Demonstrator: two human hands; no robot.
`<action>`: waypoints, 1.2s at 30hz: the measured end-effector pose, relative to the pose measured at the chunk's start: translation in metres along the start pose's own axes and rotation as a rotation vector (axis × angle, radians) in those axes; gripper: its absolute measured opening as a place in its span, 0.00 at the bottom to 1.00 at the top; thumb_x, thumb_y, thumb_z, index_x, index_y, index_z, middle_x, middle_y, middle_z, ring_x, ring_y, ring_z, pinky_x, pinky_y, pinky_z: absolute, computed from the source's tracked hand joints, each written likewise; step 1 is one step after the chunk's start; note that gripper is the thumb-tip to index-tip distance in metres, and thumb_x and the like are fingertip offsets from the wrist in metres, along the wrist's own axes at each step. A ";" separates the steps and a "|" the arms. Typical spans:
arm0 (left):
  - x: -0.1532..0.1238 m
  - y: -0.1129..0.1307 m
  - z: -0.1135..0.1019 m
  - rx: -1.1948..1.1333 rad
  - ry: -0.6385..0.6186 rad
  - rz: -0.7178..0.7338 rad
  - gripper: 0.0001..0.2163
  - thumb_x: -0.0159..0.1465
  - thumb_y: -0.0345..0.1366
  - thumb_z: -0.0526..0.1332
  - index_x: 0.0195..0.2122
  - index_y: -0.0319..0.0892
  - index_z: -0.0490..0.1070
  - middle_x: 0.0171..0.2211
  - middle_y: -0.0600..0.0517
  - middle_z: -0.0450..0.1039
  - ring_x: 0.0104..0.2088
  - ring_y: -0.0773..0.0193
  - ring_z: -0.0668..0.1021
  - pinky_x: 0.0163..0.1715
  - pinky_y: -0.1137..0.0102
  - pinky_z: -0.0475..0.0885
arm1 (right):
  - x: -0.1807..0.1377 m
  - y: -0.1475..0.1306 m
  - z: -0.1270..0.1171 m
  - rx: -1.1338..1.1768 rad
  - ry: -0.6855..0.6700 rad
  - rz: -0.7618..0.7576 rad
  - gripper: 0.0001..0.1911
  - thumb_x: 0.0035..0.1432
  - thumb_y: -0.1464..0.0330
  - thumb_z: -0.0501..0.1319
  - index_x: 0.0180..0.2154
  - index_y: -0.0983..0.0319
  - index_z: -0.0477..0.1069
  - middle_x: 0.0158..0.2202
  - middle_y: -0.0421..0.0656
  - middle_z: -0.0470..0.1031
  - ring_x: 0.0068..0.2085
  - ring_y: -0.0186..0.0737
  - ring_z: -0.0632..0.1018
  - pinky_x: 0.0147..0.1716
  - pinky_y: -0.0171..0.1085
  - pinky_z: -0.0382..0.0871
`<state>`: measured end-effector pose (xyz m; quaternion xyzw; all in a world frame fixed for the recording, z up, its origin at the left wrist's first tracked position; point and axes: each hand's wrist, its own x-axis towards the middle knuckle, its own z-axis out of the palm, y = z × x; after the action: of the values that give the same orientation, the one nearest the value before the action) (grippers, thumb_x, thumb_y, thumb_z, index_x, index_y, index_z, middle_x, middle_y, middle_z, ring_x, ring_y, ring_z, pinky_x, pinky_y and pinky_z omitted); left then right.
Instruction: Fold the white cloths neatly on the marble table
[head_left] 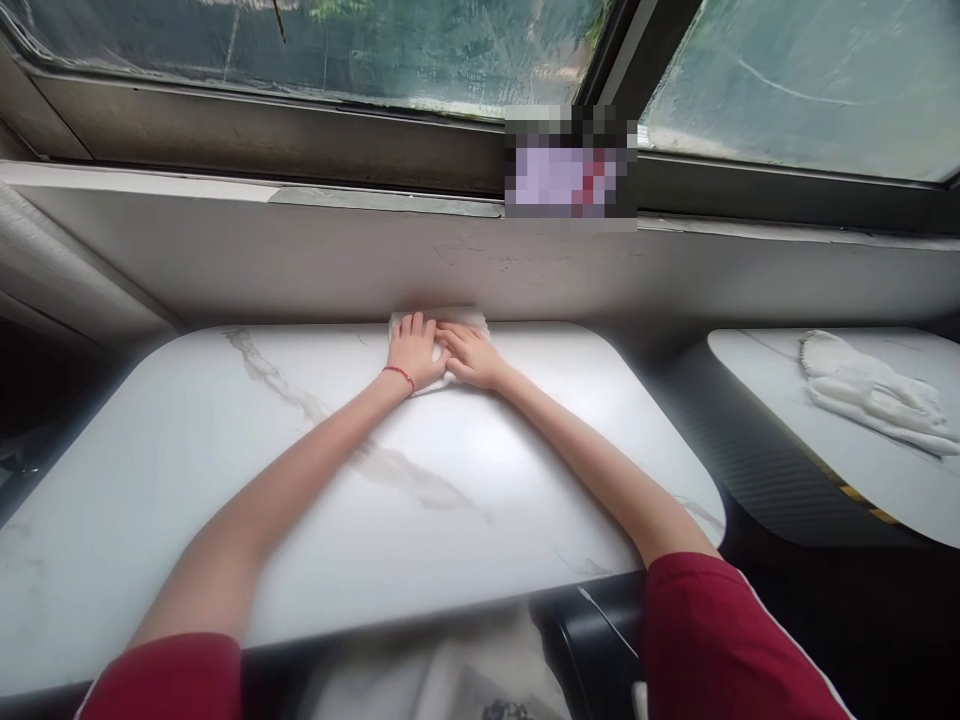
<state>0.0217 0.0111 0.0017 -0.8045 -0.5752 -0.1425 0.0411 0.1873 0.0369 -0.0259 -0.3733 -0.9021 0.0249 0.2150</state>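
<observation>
Both my hands press on a white cloth at the far edge of a white marble-patterned table, where it meets the wall. My left hand, with a red cord bracelet at the wrist, lies flat with its fingers stretched toward the wall. Beside it, my right hand also lies flat, its fingers pointing left and touching the left hand. Part of the cloth shows behind the fingers and below the palms; the rest is hidden under my hands.
A second white table stands at the right with crumpled white knit gloves on it. The wall rises behind the tables to a window frame. A blurred-out patch covers something on the sill.
</observation>
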 end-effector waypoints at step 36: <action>-0.125 0.195 -0.021 0.052 -0.222 0.386 0.35 0.66 0.42 0.53 0.68 0.18 0.56 0.68 0.27 0.57 0.69 0.32 0.60 0.67 0.48 0.58 | -0.248 -0.083 -0.097 -0.177 -0.091 0.095 0.36 0.64 0.67 0.50 0.71 0.65 0.49 0.72 0.56 0.55 0.73 0.55 0.56 0.68 0.58 0.58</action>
<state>0.1637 -0.1730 0.0060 -0.9091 -0.4149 -0.0277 0.0251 0.3282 -0.2036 -0.0122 -0.4315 -0.8910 -0.0276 0.1386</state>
